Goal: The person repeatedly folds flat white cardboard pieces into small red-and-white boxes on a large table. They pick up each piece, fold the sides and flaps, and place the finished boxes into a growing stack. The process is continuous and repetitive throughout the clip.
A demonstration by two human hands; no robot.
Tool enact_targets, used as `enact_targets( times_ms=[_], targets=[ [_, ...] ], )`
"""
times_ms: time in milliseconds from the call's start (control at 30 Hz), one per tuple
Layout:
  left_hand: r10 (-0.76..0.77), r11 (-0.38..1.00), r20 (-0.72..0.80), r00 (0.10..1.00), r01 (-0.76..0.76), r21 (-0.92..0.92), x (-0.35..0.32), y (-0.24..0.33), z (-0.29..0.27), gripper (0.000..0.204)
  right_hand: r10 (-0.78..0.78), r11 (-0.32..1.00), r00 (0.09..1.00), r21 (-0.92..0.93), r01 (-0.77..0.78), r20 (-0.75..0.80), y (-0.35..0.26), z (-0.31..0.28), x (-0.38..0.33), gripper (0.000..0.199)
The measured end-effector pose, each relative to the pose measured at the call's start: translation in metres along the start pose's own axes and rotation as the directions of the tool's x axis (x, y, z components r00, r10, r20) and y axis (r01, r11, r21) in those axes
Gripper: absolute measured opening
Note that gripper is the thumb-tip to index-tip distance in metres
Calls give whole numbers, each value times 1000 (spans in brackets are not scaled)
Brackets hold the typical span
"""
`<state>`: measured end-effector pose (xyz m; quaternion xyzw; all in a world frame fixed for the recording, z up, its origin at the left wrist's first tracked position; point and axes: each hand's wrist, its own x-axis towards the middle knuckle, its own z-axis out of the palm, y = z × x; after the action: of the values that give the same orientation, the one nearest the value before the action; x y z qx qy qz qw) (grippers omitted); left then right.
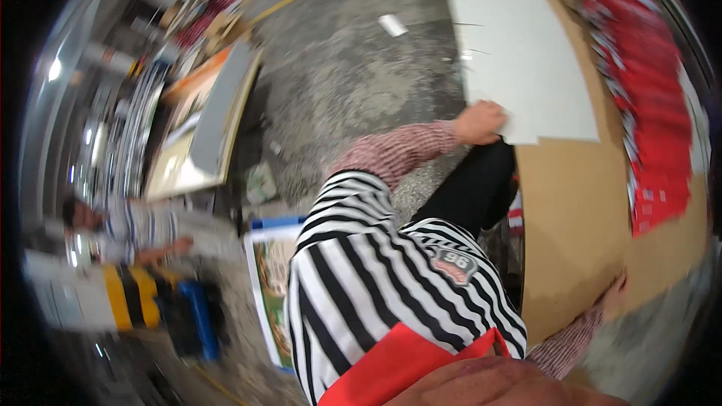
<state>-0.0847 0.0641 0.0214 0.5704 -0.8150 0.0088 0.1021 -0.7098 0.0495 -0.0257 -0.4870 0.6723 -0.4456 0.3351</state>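
My left hand is at the near left corner of a large white sheet, its fingers curled closed over the sheet's edge. Beneath the sheet lies brown cardboard, which covers the table top. My right hand rests low on the right side of the cardboard, by a seam or edge. Its fingers are small and blurred, so their grip does not show. Beyond that seam is a long row of overlapping red printed pieces.
To the left, boards lie on a pallet-like stack. A person in a striped shirt is near a yellow-and-black machine. A framed printed panel is beside my leg. Scraps of white paper lie on the concrete floor.
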Motion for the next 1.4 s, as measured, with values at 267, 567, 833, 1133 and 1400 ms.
enact_targets(
  times_ms=[267,567,833,1133,1400],
  targets=[
    [95,995,-344,934,-104,-7,-3,-15,45,21,-381,744,924,-602,290,-27,23,-6,17,37],
    [55,996,-416,908,-82,-47,18,-6,67,19,-302,802,953,-536,262,15,-25,13,26,38],
    [-46,947,-566,823,-144,-287,30,-7,104,19,-325,770,937,-538,343,132,-62,41,56,38],
    [-46,957,-512,858,-110,-270,21,-1,84,24,-315,785,941,-523,331,123,-55,32,50,38],
    [-16,958,-370,929,-91,-271,15,-2,62,21,-359,836,933,-449,316,-11,16,-13,29,39]
  ],
)
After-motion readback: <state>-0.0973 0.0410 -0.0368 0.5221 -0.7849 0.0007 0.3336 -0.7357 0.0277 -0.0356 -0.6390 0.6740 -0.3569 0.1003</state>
